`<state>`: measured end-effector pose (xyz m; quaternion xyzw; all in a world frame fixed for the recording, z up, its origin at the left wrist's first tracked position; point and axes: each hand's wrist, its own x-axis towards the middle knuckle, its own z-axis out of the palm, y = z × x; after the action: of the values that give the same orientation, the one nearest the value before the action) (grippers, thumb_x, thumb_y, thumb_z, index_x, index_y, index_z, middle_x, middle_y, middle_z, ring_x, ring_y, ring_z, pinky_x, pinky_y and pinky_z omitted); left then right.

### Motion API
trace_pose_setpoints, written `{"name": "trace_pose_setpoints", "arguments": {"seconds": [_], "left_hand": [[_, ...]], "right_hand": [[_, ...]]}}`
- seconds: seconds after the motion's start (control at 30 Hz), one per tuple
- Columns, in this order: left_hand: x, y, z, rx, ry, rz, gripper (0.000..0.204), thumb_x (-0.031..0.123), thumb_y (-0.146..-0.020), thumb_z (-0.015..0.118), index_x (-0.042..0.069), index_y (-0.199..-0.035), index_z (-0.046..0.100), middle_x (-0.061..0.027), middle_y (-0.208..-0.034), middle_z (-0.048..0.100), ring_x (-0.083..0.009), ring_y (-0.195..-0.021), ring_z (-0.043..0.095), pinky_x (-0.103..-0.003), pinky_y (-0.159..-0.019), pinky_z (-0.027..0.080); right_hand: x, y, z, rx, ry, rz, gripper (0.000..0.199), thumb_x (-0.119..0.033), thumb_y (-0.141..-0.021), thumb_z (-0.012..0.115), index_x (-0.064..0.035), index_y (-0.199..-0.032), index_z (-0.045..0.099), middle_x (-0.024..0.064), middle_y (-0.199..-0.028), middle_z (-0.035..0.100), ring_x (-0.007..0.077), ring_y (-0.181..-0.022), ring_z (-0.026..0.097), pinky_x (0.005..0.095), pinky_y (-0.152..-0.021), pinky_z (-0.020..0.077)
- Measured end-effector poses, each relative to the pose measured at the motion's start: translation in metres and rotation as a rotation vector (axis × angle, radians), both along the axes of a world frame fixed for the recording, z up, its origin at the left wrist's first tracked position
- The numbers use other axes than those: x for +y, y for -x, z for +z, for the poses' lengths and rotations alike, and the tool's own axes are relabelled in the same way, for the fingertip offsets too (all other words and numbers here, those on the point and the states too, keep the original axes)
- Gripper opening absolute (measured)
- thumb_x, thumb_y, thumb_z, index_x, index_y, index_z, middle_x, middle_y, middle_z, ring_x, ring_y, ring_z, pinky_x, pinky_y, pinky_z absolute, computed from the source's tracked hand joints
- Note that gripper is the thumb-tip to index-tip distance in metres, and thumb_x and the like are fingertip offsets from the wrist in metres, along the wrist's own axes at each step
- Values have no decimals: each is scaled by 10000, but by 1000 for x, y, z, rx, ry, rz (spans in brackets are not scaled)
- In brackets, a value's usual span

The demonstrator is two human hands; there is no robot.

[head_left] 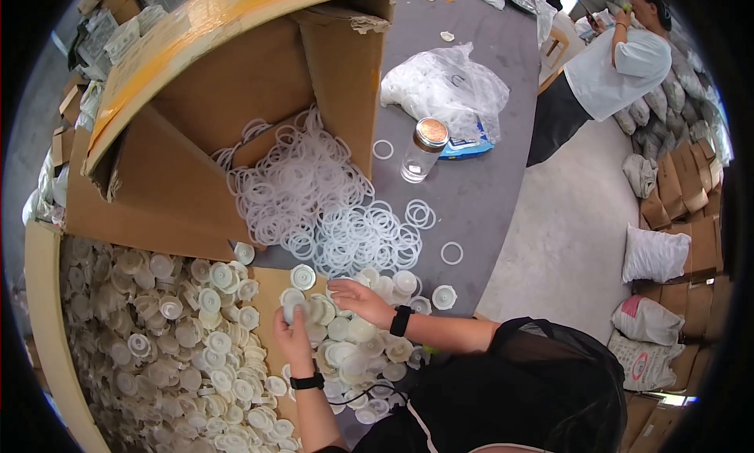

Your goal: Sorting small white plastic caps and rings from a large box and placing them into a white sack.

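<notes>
Your black sleeve [542, 374] is closest, down low. To the left, a big box [47, 311] is full of round white caps [173, 327]. Your left hand [292, 331] pinches one white cap [292, 305] in its grip. Hold it flat and steady by the rim. Your right hand [357, 300] rests with fingers spread on more caps. Above lie thin, bendy white rings [330, 209] on the grey worktop [471, 194], then a clear jar [422, 149].

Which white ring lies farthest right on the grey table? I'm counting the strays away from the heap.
The single ring lying flat by itself near the table's right edge, right of the big ring pile; the other lone ring sits farther left, beside the jar.
</notes>
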<state>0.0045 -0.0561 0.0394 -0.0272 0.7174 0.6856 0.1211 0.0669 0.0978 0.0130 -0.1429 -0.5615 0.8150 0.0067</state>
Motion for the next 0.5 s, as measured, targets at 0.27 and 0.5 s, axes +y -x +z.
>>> {"name": "trace_pose_setpoints", "arguments": {"seconds": [0.27, 0.5], "left_hand": [[74, 31, -20, 389, 424, -405, 127, 82, -744, 540, -18, -824, 533, -133, -854, 496, -253, -762, 490, -325, -680, 401], [92, 59, -56, 564, 901, -563, 165, 79, -623, 595, 26, -772, 550, -110, -778, 493, -279, -732, 513, -362, -624, 421]], "right_hand": [[28, 2, 7, -335, 545, -105, 321, -187, -830, 501, -8, -1088, 434, 84, -986, 530, 166, -885, 549, 300, -686, 491], [49, -10, -4, -357, 662, -251, 260, -202, -827, 490, -37, -1024, 450, 72, -976, 532, 168, -869, 549, 328, -711, 488]]}}
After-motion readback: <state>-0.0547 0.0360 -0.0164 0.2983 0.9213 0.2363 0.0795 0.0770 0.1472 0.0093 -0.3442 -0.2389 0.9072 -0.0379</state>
